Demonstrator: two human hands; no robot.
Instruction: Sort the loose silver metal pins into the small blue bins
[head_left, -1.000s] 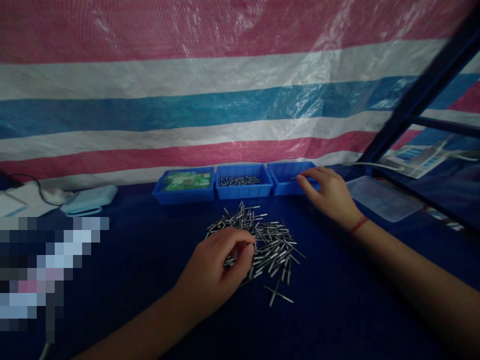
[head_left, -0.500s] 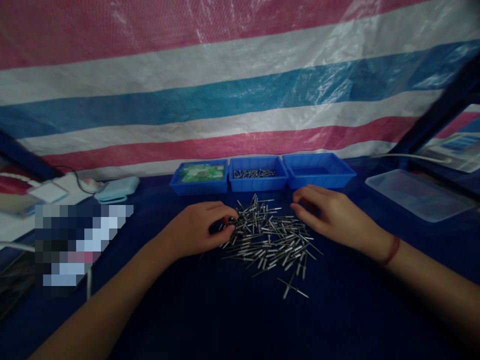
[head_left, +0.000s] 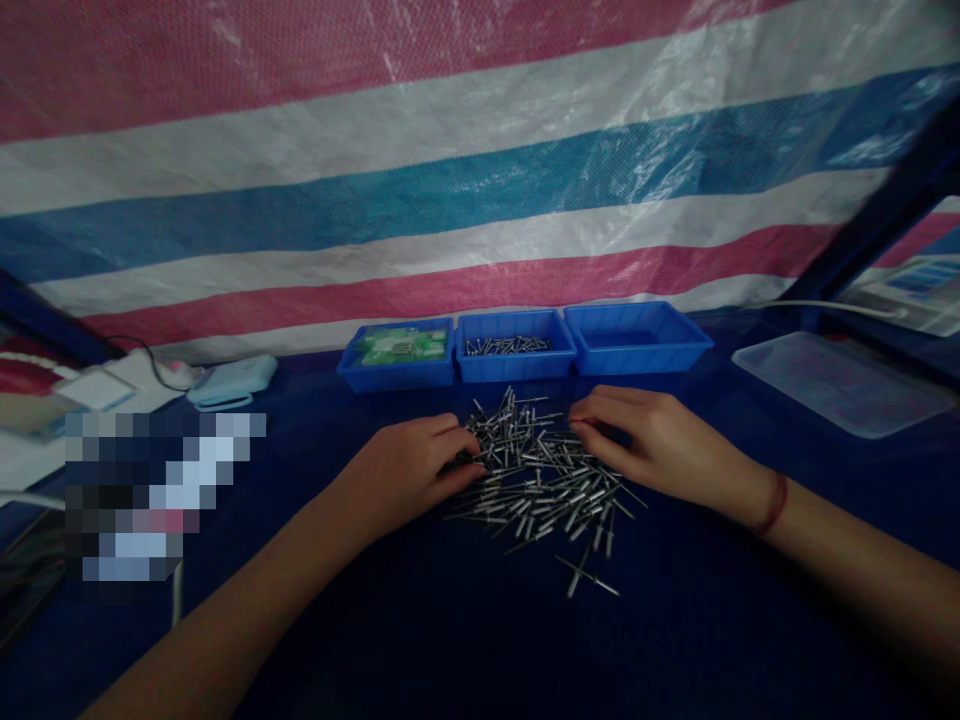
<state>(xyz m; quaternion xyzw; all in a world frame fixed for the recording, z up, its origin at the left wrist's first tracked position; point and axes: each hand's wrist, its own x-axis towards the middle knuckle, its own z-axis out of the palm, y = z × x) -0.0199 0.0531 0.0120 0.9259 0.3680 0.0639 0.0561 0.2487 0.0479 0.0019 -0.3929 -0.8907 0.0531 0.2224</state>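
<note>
A loose heap of silver blind rivets lies on the dark blue table in front of me. At the heap's left edge is my left hand, thumb and forefinger apart and curved around some rivets without visibly gripping one. My right hand reaches the upper right edge of the heap, its thumb and forefinger tips nearly together by a rivet's end. Whatever lies between those tips is too small to make out. Two rivets lie crossed below the heap.
Behind the heap stand three blue bins: the left bin with green-and-clear packets, the middle bin with rivets, the right bin. A clear plastic lid lies right. A light blue case and a blurred-out object lie left.
My right hand has moved slightly left and down to the heap, its fingertips coming closer together. My left hand has shifted a little right, over the heap's edge.
</note>
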